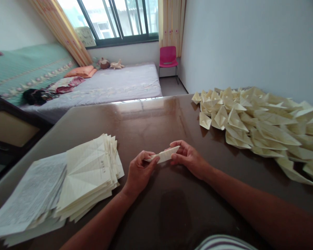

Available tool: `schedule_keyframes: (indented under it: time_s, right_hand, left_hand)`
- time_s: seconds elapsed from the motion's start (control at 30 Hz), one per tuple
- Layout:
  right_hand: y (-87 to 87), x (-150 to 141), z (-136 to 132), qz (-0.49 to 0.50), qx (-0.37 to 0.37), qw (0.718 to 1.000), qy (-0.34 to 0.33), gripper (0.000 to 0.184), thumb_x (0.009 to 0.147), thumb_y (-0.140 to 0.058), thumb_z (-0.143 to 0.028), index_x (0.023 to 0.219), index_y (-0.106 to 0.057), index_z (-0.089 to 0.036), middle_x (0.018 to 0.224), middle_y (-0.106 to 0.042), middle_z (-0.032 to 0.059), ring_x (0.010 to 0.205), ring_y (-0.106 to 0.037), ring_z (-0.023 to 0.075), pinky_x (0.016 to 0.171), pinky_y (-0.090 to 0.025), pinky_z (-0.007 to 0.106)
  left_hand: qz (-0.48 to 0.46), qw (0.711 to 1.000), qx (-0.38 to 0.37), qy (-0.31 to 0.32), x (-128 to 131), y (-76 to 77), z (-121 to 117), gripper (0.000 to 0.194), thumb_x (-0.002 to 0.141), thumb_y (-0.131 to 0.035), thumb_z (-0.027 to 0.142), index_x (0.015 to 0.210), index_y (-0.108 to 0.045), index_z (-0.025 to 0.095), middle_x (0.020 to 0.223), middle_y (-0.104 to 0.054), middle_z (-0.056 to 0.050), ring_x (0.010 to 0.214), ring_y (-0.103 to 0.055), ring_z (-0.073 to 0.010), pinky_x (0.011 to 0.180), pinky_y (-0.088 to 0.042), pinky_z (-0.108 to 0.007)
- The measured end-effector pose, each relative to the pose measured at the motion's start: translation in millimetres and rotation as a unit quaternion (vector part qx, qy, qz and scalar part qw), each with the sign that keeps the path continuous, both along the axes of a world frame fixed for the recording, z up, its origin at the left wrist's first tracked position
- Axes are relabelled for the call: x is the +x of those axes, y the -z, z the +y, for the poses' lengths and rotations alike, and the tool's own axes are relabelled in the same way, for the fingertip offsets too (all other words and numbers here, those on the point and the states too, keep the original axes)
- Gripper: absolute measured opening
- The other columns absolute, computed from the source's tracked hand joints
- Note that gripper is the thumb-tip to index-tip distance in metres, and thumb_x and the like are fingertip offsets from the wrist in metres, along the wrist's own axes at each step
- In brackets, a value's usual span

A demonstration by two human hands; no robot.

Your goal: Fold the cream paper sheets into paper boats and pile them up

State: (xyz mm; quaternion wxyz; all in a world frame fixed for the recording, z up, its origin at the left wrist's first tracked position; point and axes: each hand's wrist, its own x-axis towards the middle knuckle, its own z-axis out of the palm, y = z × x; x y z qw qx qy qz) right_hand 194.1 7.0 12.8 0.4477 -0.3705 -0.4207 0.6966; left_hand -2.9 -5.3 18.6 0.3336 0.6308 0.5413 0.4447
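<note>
A small folded paper boat [167,155] is held above the middle of the brown table, cream-coloured with pointed ends. My left hand [141,169] pinches its left end between thumb and fingers. At the other end, my right hand [189,158] grips the paper, thumb below and index finger curled behind the tip. To the left lies a stack of creased paper sheets [87,166], with fold lines crossing the top one. Beside that stack are printed sheets [32,192] covered in small text. On the right a large heap of folded paper boats [266,121] spreads along the wall.
The glossy brown table [141,121] fills the foreground. Beyond its far edge stand a bed [130,80] and a pink chair [168,57] under a window. A dark cabinet [14,128] is at the left. The pale wall [245,45] bounds the right side.
</note>
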Motion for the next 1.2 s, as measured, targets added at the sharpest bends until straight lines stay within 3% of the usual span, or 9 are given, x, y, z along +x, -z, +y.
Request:
schedule_keyframes:
  time_s: [0.07, 0.17, 0.33, 0.43, 0.7, 0.83, 1.0, 1.2]
  right_hand:
    - [2.2, -1, -2, -0.019, 0.001, 0.999, -0.027, 0.049, 0.063, -0.082, -0.034, 0.101, -0.054, -0.021, 0.080, -0.067, -0.0025, 0.065, -0.060, 0.0107, 0.060, -0.046, 0.022]
    - [3.4, -1, -2, -0.053, 0.026, 0.998, -0.035, 0.035, 0.061, -0.082, -0.034, 0.083, -0.061, -0.016, 0.066, -0.063, -0.0035, 0.058, -0.053, 0.0087, 0.054, -0.040, 0.020]
    - [-3.5, -1, 0, -0.066, 0.052, 0.996, -0.010, 0.029, 0.060, -0.082, -0.034, 0.070, -0.062, -0.015, 0.060, -0.061, -0.0032, 0.052, -0.047, 0.0077, 0.051, -0.036, 0.021]
    - [-5.2, -3, 0, -0.075, 0.075, 0.994, -0.010, 0.028, 0.059, -0.082, -0.034, 0.068, -0.063, -0.015, 0.059, -0.060, -0.0033, 0.053, -0.046, 0.0080, 0.052, -0.036, 0.021]
    - [4.8, 2, 9, -0.094, 0.080, 0.992, -0.013, 0.027, 0.065, -0.078, -0.037, 0.076, -0.066, -0.015, 0.062, -0.061, -0.0027, 0.054, -0.048, 0.0081, 0.052, -0.036, 0.021]
    - [4.3, 7, 14, -0.093, 0.085, 0.991, -0.038, 0.029, 0.064, -0.079, -0.038, 0.074, -0.066, -0.014, 0.063, -0.063, -0.0019, 0.057, -0.053, 0.0094, 0.055, -0.039, 0.022]
    - [3.8, 6, 15, -0.022, 0.019, 0.996, -0.079, 0.040, 0.054, -0.085, -0.042, 0.073, -0.063, -0.013, 0.061, -0.062, -0.0029, 0.052, -0.053, 0.0081, 0.052, -0.041, 0.021]
    - [4.5, 7, 14, -0.022, 0.007, 0.997, -0.069, 0.045, 0.051, -0.087, -0.041, 0.081, -0.066, -0.014, 0.064, -0.063, -0.0036, 0.053, -0.052, 0.0071, 0.052, -0.041, 0.020]
  left_hand:
    - [0.011, 1.000, -0.005, 0.018, 2, -1.0, -3, 0.026, 0.079, -0.065, 0.035, 0.065, -0.054, 0.016, 0.079, -0.066, 0.000, 0.065, -0.057, -0.0095, 0.061, -0.046, -0.019]
    - [0.019, 0.999, -0.016, 0.040, 4, -1.1, -6, 0.024, 0.079, -0.065, 0.035, 0.068, -0.054, 0.017, 0.080, -0.066, 0.000, 0.066, -0.059, -0.0107, 0.063, -0.048, -0.020]
    - [0.034, 0.997, -0.035, 0.061, 5, 2.7, -4, 0.022, 0.074, -0.069, 0.036, 0.086, -0.060, 0.019, 0.077, -0.066, 0.002, 0.069, -0.060, -0.0129, 0.065, -0.048, -0.021]
    - [0.053, 0.990, -0.071, 0.108, 5, 4.8, -4, 0.021, 0.076, -0.067, 0.039, 0.083, -0.066, 0.019, 0.073, -0.067, 0.002, 0.066, -0.059, -0.0131, 0.062, -0.046, -0.019]
    - [0.081, 0.984, -0.103, 0.123, -4, 2.9, 1, 0.028, 0.081, -0.059, 0.046, 0.086, -0.068, 0.020, 0.072, -0.065, 0.001, 0.068, -0.057, -0.0154, 0.061, -0.044, -0.020]
    - [0.082, 0.975, -0.127, 0.163, -9, -1.6, 4, 0.032, 0.082, -0.056, 0.049, 0.082, -0.067, 0.019, 0.064, -0.056, 0.001, 0.061, -0.050, -0.0140, 0.055, -0.040, -0.019]
    - [0.058, 0.968, -0.125, 0.208, -9, -5.8, 4, 0.035, 0.082, -0.056, 0.051, 0.074, -0.065, 0.018, 0.067, -0.054, 0.000, 0.062, -0.047, -0.0133, 0.055, -0.040, -0.019]
    - [0.058, 0.970, -0.144, 0.186, -9, -0.8, 5, 0.035, 0.078, -0.059, 0.054, 0.076, -0.065, 0.019, 0.061, -0.051, 0.002, 0.056, -0.044, -0.0119, 0.049, -0.038, -0.017]
